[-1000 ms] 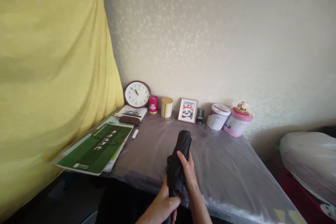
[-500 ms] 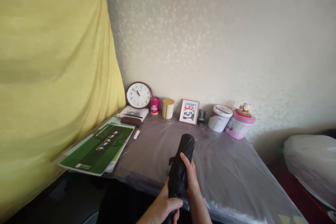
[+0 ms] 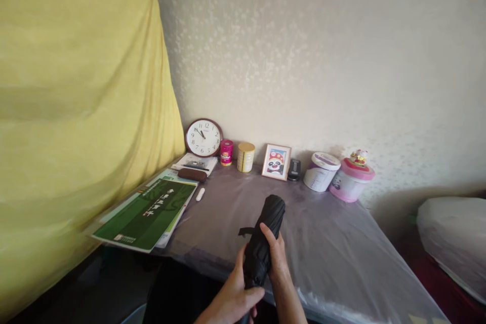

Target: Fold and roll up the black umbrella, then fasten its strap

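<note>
A folded black umbrella [image 3: 261, 245] is held between my two hands above the table's near edge, its far end tilted up and away. My left hand [image 3: 236, 291] is wrapped round its lower end, near the handle, which is mostly hidden. Higher up, my right hand [image 3: 277, 253] grips the rolled cloth from the right side, thumb lying across the top. A short black strap [image 3: 246, 231] sticks out loose to the left of the cloth.
On the plastic-covered table [image 3: 315, 243], a green book [image 3: 152, 212], brown case [image 3: 192, 174] and white stick-like item [image 3: 200, 194] lie left. Along the wall stand a clock [image 3: 204, 137], pink can [image 3: 227, 153], yellow-lidded can [image 3: 246, 157], panda picture frame [image 3: 276, 162], white tub [image 3: 322, 172] and pink-lidded tub [image 3: 351, 182].
The strap now stands out further to the left of the umbrella, and the cloth looks more twisted. Both hands keep their hold. The view has shifted slightly.
</note>
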The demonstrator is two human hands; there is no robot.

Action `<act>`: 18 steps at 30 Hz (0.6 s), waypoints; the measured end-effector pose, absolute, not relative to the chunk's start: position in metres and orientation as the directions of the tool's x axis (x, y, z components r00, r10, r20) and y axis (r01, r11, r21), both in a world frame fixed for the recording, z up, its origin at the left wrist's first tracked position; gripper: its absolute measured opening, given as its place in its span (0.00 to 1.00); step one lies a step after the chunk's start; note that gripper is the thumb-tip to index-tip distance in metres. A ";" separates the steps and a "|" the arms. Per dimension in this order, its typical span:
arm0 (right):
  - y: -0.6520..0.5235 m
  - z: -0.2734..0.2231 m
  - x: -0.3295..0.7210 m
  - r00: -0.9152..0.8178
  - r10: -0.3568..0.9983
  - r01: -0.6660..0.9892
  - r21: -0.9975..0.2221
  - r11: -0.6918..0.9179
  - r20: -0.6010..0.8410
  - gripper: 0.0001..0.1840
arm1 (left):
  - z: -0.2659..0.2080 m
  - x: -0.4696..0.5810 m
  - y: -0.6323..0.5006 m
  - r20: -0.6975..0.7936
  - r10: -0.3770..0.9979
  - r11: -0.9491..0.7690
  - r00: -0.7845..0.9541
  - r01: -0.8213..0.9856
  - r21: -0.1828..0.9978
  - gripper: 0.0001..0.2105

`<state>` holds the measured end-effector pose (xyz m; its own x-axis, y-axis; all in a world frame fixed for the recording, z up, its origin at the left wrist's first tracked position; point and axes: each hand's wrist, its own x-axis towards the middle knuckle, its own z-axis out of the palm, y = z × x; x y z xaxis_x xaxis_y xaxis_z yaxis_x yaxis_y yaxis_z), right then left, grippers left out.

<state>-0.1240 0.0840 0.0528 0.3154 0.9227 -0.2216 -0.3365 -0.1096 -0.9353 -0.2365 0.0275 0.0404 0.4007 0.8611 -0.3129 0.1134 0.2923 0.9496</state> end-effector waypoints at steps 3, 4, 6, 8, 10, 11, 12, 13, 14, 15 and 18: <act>0.081 0.057 -0.125 0.254 0.933 -0.395 -0.908 -0.142 -0.256 0.29 | 0.056 -0.238 0.028 -0.326 0.770 0.421 0.548 -0.052 0.906 0.38; 0.081 0.058 -0.125 0.252 0.936 -0.386 -0.912 -0.137 -0.247 0.29 | 0.057 -0.238 0.028 -0.312 0.769 0.416 0.557 -0.068 0.907 0.38; 0.082 0.058 -0.125 0.263 0.942 -0.338 -0.934 -0.113 -0.209 0.29 | 0.053 -0.236 0.027 -0.315 0.788 0.388 0.529 -0.028 0.921 0.38; 0.085 0.055 -0.125 0.296 0.937 -0.278 -0.956 -0.098 -0.183 0.30 | 0.044 -0.234 0.027 -0.312 0.856 0.313 0.412 0.066 0.947 0.37; 0.087 0.050 -0.125 0.323 0.931 -0.234 -0.967 -0.097 -0.171 0.31 | 0.033 -0.233 0.027 -0.204 0.945 0.156 0.254 0.196 0.968 0.37; 0.088 0.048 -0.126 0.327 0.930 -0.226 -0.969 -0.097 -0.169 0.31 | 0.029 -0.234 0.028 -0.122 0.975 0.069 0.188 0.265 0.962 0.37; 0.088 0.045 -0.126 0.328 0.930 -0.226 -0.969 -0.095 -0.168 0.31 | 0.027 -0.235 0.028 -0.039 0.988 -0.011 0.149 0.322 0.947 0.38; 0.089 0.043 -0.126 0.326 0.930 -0.237 -0.967 -0.093 -0.170 0.31 | 0.027 -0.237 0.029 0.021 0.990 -0.071 0.143 0.355 0.932 0.39; 0.089 0.042 -0.127 0.324 0.930 -0.256 -0.962 -0.092 -0.175 0.31 | 0.030 -0.240 0.030 0.041 0.986 -0.098 0.163 0.356 0.929 0.39; 0.088 0.041 -0.127 0.321 0.929 -0.278 -0.956 -0.093 -0.184 0.31 | 0.034 -0.242 0.031 0.027 0.980 -0.092 0.197 0.328 0.940 0.41; 0.087 0.040 -0.128 0.312 0.925 -0.327 -0.939 -0.110 -0.217 0.32 | 0.055 -0.246 0.033 -0.218 0.898 0.174 0.383 0.146 0.974 0.44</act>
